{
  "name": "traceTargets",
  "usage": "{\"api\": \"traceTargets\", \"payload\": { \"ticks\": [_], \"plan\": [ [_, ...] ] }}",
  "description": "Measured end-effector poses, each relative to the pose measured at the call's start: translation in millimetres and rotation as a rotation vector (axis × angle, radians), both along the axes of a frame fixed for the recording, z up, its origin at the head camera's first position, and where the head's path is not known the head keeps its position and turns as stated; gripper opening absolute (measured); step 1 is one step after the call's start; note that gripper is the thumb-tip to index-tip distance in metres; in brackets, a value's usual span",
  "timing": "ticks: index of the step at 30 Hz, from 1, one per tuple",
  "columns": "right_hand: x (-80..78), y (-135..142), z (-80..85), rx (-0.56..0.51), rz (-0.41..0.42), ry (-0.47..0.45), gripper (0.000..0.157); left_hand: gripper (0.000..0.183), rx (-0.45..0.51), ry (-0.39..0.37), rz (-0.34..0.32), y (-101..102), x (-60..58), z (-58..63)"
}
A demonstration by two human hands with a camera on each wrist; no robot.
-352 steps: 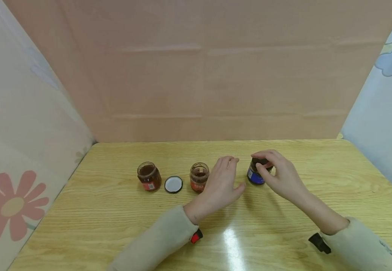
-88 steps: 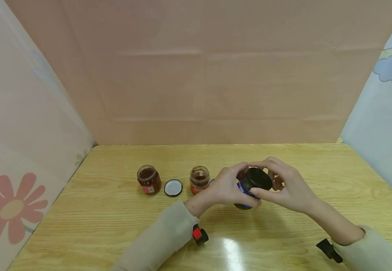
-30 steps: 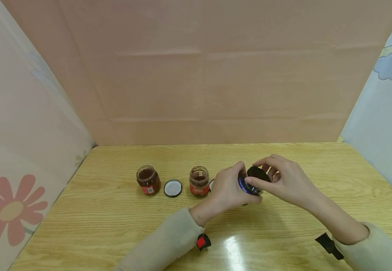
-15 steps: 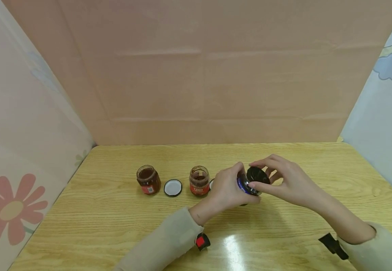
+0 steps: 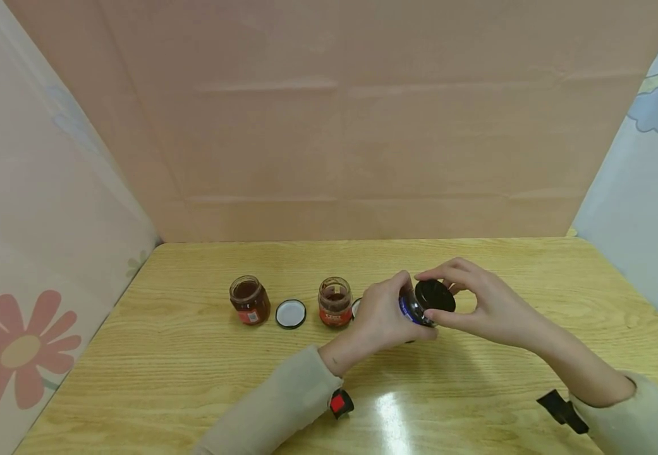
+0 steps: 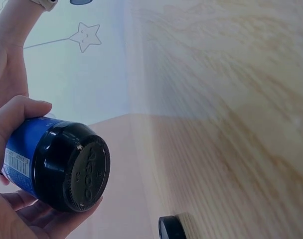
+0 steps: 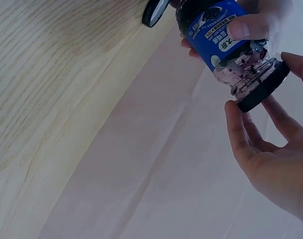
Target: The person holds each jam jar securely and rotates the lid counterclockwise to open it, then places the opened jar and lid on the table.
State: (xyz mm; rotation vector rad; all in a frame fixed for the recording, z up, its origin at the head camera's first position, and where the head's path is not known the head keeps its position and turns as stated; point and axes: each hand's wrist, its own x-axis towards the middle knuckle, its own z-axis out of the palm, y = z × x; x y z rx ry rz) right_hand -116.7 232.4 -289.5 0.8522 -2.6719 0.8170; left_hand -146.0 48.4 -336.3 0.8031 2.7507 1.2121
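Note:
My left hand (image 5: pixel 382 313) grips a glass jar with a blue label (image 7: pixel 219 30), held tilted above the table. Its dark base (image 6: pixel 86 172) faces the left wrist camera. Fingertips and thumb of my right hand (image 5: pixel 485 306) pinch the rim of the black lid (image 5: pixel 435 296) at the jar's mouth. In the right wrist view the lid (image 7: pixel 263 87) sits at the glass neck; whether it is threaded on I cannot tell. Dark contents smear the clear glass near the neck. Part of the label is hidden by the left fingers.
Two lidless jars with red labels stand to the left, one far left (image 5: pixel 250 302) and one nearer (image 5: pixel 335 303). Between them a lid (image 5: pixel 291 314) lies white side up. Another lid (image 5: pixel 356 308) is partly hidden by my left hand. A brown-pink panel (image 5: pixel 334 158) closes the back.
The blue-labelled jar, standing on the table in the oldest frame, is now lifted and tilted in my left hand. In the last second the right fingers and the lid have shifted slightly.

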Motion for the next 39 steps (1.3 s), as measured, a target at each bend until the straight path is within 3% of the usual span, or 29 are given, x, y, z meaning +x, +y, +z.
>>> {"api": "traceTargets", "payload": {
  "ticks": [17, 31, 39],
  "plan": [
    [-0.4, 0.5, 1.1, -0.019, 0.078, 0.034, 0.051, 0.046, -0.001, -0.02, 0.011, -1.0, -0.2, 3.2],
    [0.2, 4.9, 1.1, -0.108, 0.061, 0.013, 0.058, 0.048, 0.015, -0.051, 0.035, -0.7, -1.9, 2.6],
    [0.0, 5.6, 0.2, -0.106, 0.019, -0.032, 0.052, 0.048, 0.031, -0.07, 0.05, -1.1, -3.0, 1.5]
  ]
}}
